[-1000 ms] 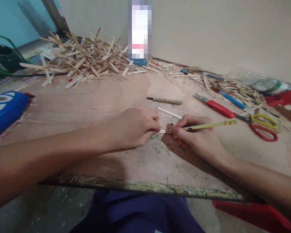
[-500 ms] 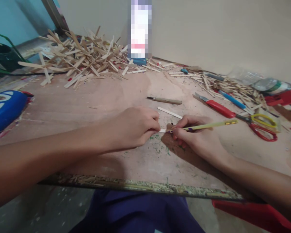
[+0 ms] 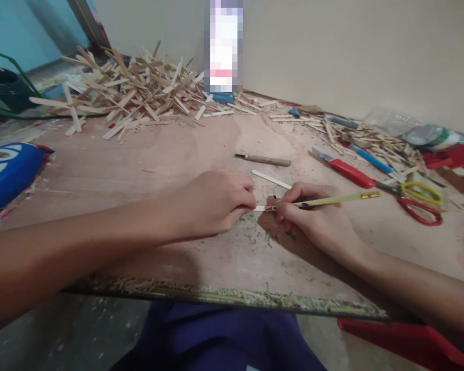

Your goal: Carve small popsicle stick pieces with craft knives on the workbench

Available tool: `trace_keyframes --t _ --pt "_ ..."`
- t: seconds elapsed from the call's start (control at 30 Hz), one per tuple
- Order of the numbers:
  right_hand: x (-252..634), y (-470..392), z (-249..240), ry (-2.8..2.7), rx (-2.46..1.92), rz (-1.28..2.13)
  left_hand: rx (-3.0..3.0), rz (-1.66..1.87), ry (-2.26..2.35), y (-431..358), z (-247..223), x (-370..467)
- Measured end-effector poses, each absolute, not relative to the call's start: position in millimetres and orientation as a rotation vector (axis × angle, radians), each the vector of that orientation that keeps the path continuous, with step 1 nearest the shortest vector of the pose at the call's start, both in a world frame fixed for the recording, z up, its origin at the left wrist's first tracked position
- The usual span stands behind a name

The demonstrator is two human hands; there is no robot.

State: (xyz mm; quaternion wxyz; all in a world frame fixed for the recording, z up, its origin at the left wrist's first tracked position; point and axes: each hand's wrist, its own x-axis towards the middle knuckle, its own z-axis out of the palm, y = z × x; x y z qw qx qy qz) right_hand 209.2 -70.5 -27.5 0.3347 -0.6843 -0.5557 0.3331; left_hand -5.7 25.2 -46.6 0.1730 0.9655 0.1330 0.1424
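Slim yellow pencil-shaped tool [image 3: 334, 200] and bare right hand [image 3: 319, 219]: shifted slightly rightward, right of frame centre.

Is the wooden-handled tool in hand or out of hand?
Out of hand: the tool lies on the table, beyond the left hand and right hand.

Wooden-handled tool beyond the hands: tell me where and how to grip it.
Probably best by the wooden handle, from above and the right: it lies flat on the table, handle end to the right, narrow dark tip pointing left, so that grip should stay clear of the tip.
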Motion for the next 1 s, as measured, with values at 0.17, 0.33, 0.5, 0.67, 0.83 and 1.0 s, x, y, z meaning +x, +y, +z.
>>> trace_keyframes --t 0.17,0.33,0.5,0.67,0.83,1.0 --pt "207.9 -70.4 -27.6 -1.432 -1.761 0.890 2.737 0.406 0.381 24.7 -48.0 -5.3" --pt "207.8 -70.0 -28.3 -1.434 -1.767 0.885 2.747 0.413 0.374 25.6 -48.5 -5.2" --pt "208.9 -70.3 -28.6 -1.440 -1.754 0.870 2.746 0.438 0.363 25.7 -48.6 -6.4" --pt "208.2 -69.6 -27.8 -1.456 -1.759 0.887 2.735 0.433 0.359 25.3 -49.0 -6.6" --pt "208.1 -69.5 -28.4 -1.450 -1.755 0.883 2.733 0.431 0.365 25.2 -48.9 -6.3" --pt "207.8 -70.0 -27.8 -1.444 -1.785 0.862 2.736 0.433 0.365 25.4 -48.6 -6.4"
